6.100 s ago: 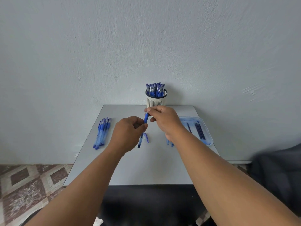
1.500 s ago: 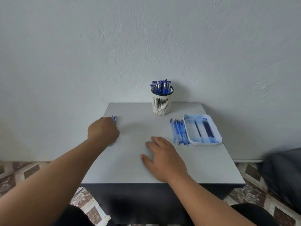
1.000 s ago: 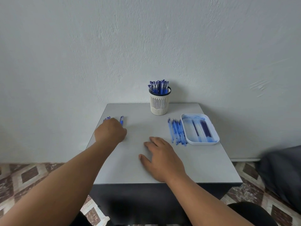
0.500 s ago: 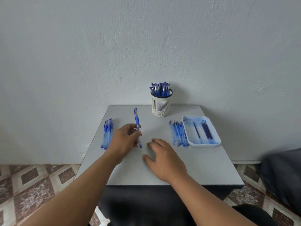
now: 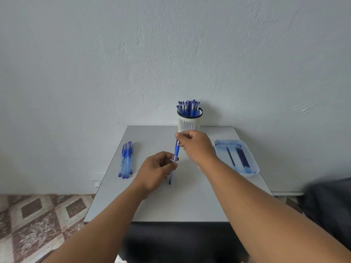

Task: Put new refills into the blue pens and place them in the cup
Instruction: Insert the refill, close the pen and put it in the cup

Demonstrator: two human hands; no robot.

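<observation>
A blue pen (image 5: 176,153) stands almost upright over the middle of the grey table (image 5: 182,202). My left hand (image 5: 156,170) grips its lower barrel, and my right hand (image 5: 195,147) pinches its upper end. Behind them, at the table's far edge, stands a white slotted cup (image 5: 189,123) full of blue pens. A small bunch of blue pens (image 5: 126,160) lies on the left of the table. A white tray (image 5: 236,158) with several dark refills sits at the right. My right forearm hides the loose refills beside the tray.
The table stands against a pale wall. Patterned floor tiles (image 5: 38,221) show at the lower left. A dark shape (image 5: 330,205) lies at the right edge of the view, below the table's level.
My left hand took one pen from the left bunch and carried it to the table's middle. My right hand lifted off the table and took hold of the pen's upper end.
</observation>
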